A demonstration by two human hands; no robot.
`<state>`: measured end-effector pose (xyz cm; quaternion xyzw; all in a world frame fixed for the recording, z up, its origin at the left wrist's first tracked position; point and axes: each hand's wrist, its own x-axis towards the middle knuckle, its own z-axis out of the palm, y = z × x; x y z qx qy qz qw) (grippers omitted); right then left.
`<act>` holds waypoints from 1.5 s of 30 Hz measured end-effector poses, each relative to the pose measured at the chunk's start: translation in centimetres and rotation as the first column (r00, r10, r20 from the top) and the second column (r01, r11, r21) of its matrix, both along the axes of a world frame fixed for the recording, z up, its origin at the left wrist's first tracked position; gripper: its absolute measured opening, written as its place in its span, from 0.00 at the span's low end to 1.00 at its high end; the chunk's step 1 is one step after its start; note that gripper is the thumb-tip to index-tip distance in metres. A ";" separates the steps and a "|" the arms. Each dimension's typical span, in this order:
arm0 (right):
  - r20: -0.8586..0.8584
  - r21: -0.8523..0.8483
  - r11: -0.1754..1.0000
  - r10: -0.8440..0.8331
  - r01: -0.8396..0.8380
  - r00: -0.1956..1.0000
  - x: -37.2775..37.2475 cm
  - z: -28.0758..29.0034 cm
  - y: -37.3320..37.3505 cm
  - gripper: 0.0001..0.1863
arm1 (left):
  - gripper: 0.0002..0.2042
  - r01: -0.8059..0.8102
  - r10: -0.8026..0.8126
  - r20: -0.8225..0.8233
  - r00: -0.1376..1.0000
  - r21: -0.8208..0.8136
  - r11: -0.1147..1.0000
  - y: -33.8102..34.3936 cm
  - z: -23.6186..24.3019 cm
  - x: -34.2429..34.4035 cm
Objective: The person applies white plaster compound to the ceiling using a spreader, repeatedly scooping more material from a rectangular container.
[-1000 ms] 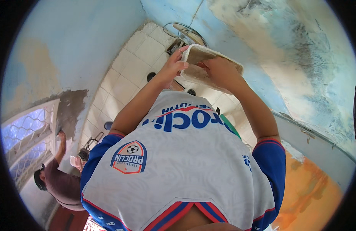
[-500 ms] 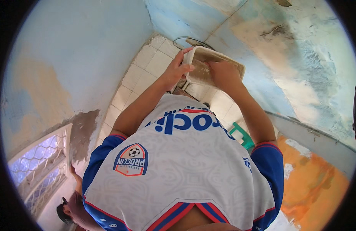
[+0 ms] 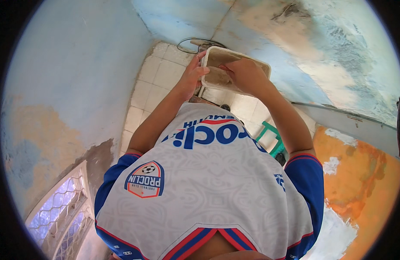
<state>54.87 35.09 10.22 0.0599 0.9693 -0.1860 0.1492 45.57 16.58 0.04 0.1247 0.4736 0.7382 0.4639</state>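
Note:
A pale rectangular plastic tub [image 3: 217, 78], its inside smeared with brownish-grey residue, is held up in front of me and tilted so I see into it. My left hand [image 3: 193, 77] grips its left side, thumb over the rim and fingers on the outside. Inside the tub is my right hand [image 3: 245, 74], back of the hand toward me, with the fingers bent down toward the tub's bottom. What those fingers hold, if anything, is hidden.
A patchy, scraped wall [image 3: 312, 47] rises close on the right and a blue wall [image 3: 74, 65] on the left. Below are white floor tiles [image 3: 165, 73], a black cable [image 3: 182, 45], a green plastic piece of furniture [image 3: 272, 136], and a window with a grille [image 3: 63, 212] at lower left.
The tub and both hands have shifted slightly left in view as the view turned. My right hand has moved a little within the tub. The other person at lower left is out of view.

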 end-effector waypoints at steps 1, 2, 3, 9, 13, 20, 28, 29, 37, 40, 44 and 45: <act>-0.010 -0.014 0.999 0.031 -0.031 0.999 0.5 0.2 0.2 0.12 | 0.41 0.000 0.000 -0.015 1.000 0.013 1.000 0.6 0.3 0.5; -0.026 -0.027 0.998 0.063 -0.063 0.998 0.9 0.6 0.6 0.12 | 0.40 0.020 -0.019 -0.035 0.999 0.019 1.000 1.2 0.6 0.7; -0.018 -0.037 0.996 0.075 -0.075 0.997 1.4 1.0 1.2 0.12 | 0.40 0.039 -0.038 -0.056 0.998 0.024 0.999 1.7 0.9 1.0; -0.021 -0.027 0.998 0.064 -0.065 0.998 4.8 3.6 4.2 0.12 | 0.38 -0.015 0.018 -0.080 0.997 0.043 0.999 5.2 2.4 4.4; -0.097 0.038 0.999 -0.005 0.009 0.995 7.5 1.0 7.1 0.13 | 0.38 -0.002 -0.008 -0.267 0.964 -0.036 0.999 7.5 2.3 6.3; -0.156 0.034 0.999 -0.033 0.039 0.987 12.2 1.5 13.3 0.14 | 0.39 -0.078 0.080 -0.130 0.988 0.021 0.997 12.1 3.6 10.7; -0.027 -0.008 0.998 -0.056 0.056 0.998 15.6 0.6 17.4 0.15 | 0.37 -0.152 0.160 -0.092 0.983 0.087 0.985 16.4 0.6 16.2; -0.030 -0.072 0.997 -0.037 0.035 0.999 16.0 0.7 17.6 0.15 | 0.37 -0.162 0.168 -0.079 0.983 0.072 0.984 16.5 0.5 16.8; 0.009 -0.052 0.983 0.175 -0.174 0.985 16.8 -0.4 19.4 0.15 | 0.35 -0.277 0.268 -0.128 0.955 -0.056 0.959 16.6 0.4 20.1; -0.061 -0.240 0.957 0.151 -0.162 0.987 16.3 -0.3 19.1 0.13 | 0.35 -0.338 0.336 -0.048 0.941 -0.055 0.940 16.0 0.8 20.3; -0.078 -0.191 0.959 0.198 -0.210 0.977 15.3 -0.3 18.6 0.13 | 0.36 -0.340 0.334 -0.086 0.939 -0.078 0.937 15.2 1.1 20.3; -0.073 -0.141 0.963 0.221 -0.229 0.973 15.0 -0.9 18.4 0.13 | 0.36 -0.313 0.298 -0.147 0.943 -0.097 0.945 15.0 0.9 20.2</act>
